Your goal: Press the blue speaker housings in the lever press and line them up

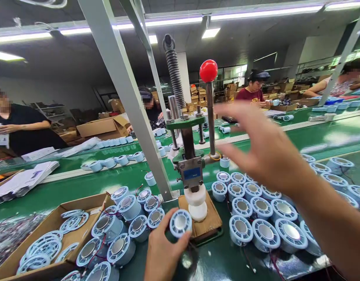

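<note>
My left hand (166,248) grips a light blue round housing (180,223) with a ribbed ring and a silver disc in its middle, fingers on its left side and thumb at the lower right. Just behind it stands a hand press (191,171) with a white round press head above a white round base piece (198,212). My right hand (253,144), somewhat blurred, is raised to the right of the press lever (210,117), fingers and thumb apart, nothing between them. A red ball knob (208,70) tops the lever.
Many similar blue housings (266,233) with thin wires crowd the right side, with more (118,248) to the left. A cardboard box (106,201) at left holds loose blue rings (41,249). A slanted metal post (133,105) rises beside the press. Across the green conveyor (136,169), several people sit or stand.
</note>
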A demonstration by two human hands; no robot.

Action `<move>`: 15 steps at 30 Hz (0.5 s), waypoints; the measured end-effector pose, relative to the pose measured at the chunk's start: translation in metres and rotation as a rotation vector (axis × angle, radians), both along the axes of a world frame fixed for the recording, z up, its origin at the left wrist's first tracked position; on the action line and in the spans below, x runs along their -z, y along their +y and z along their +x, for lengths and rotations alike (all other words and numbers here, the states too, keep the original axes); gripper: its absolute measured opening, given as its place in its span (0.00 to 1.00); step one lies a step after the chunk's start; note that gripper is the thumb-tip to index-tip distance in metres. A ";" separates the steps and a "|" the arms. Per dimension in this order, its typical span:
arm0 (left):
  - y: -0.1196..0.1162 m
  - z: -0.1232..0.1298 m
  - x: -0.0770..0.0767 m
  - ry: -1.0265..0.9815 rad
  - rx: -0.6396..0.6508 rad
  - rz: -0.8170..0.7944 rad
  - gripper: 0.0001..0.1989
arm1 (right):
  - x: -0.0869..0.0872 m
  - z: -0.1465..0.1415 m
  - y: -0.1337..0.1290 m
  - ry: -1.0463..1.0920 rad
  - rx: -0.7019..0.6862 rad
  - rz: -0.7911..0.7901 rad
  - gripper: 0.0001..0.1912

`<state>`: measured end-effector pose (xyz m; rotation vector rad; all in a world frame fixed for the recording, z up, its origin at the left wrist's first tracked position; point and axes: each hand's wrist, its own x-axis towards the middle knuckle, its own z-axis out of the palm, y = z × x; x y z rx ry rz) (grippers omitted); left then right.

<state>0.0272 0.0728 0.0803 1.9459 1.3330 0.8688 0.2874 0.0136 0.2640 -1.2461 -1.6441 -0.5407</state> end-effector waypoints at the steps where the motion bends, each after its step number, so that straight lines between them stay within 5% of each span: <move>1: 0.010 0.008 -0.010 -0.032 0.006 -0.016 0.28 | -0.033 0.006 0.018 0.048 0.031 0.083 0.26; 4: 0.028 0.039 -0.026 -0.178 0.137 -0.087 0.30 | -0.094 0.016 0.080 0.219 -0.055 0.154 0.20; 8: 0.038 0.064 -0.019 -0.361 0.309 -0.188 0.28 | -0.106 0.014 0.131 0.385 -0.286 0.068 0.20; 11: 0.038 0.064 -0.006 -0.389 0.329 -0.206 0.28 | -0.099 0.008 0.111 0.473 -0.286 0.004 0.21; 15: 0.031 0.058 0.009 -0.418 0.284 -0.176 0.34 | -0.073 0.006 0.035 0.379 -0.337 0.044 0.17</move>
